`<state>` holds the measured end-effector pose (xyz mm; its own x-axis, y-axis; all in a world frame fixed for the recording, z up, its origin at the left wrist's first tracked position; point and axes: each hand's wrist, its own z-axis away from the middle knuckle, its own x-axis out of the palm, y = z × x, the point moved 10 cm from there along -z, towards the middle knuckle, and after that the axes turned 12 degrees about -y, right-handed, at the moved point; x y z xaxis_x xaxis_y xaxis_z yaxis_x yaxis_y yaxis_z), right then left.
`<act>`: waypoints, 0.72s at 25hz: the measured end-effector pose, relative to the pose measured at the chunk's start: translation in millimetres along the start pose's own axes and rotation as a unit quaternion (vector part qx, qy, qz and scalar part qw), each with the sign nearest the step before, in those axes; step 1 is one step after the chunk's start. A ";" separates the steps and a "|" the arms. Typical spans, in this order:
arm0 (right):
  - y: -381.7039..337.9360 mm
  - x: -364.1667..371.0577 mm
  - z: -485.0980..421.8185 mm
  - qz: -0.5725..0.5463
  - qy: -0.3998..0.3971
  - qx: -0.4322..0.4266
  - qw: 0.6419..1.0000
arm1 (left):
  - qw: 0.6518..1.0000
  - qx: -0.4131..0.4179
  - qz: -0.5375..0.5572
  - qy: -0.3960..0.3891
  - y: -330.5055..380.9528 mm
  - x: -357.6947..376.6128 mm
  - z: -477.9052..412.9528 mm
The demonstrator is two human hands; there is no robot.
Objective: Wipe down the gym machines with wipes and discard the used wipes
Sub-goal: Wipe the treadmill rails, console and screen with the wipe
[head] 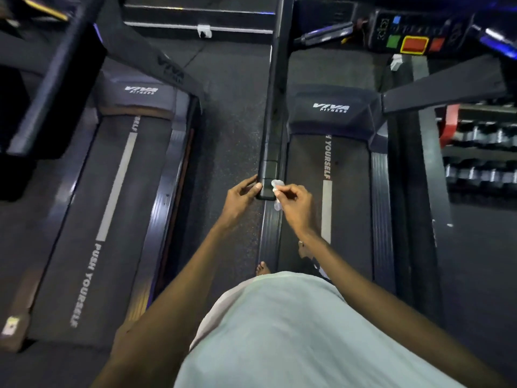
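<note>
With the fingers (pixel 289 191) of the right hand (pixel 298 211) squeezed together, pinching a small white wipe (pixel 275 184) and pressing it against the near end of the black handrail (pixel 270 152) of the right treadmill (pixel 349 219). Letting a little tail of the wipe hang down under the hand. Gripping the same end of the handrail with the left hand (pixel 240 198), thumb lying on top, the other fingers curled round its left side. Looking down between two machines, with the left treadmill (pixel 112 205) just across a strip of floor (pixel 232 121), a console (pixel 414 42) up ahead, and dumbbells (pixel 481 172) off to the right. Probably handling something very light, soft and floppy here, maybe damp and a bit slippery, easy to scrunch up or drop. Best pinching the scrunched middle with thumb and fingertips, and spreading more of it flat on the hard, smooth rail while rubbing. Not yet throwing any wipe away.
</note>
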<state>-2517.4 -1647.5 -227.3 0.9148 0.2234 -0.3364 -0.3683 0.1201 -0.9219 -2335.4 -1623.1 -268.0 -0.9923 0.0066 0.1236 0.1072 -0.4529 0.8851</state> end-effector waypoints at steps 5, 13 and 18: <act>-5.3 1.3 13.5 0.014 -0.020 -0.074 0.997 | 0.998 -0.055 0.000 -0.017 -2.3 -0.9 -1.2; 62.3 15.3 -33.0 -0.150 0.024 0.074 0.986 | 0.995 -0.073 -0.071 -0.009 7.6 2.6 3.9; 72.9 24.7 -30.1 -0.187 0.014 0.092 0.978 | 0.990 -0.058 -0.130 0.005 16.5 9.4 1.6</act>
<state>-2516.7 -1662.3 -308.6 0.9945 0.1042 0.0091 -0.0293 0.3608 -0.9322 -2342.9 -1629.1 -251.6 -0.9862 0.1275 -0.1060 -0.1585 -0.5368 0.8287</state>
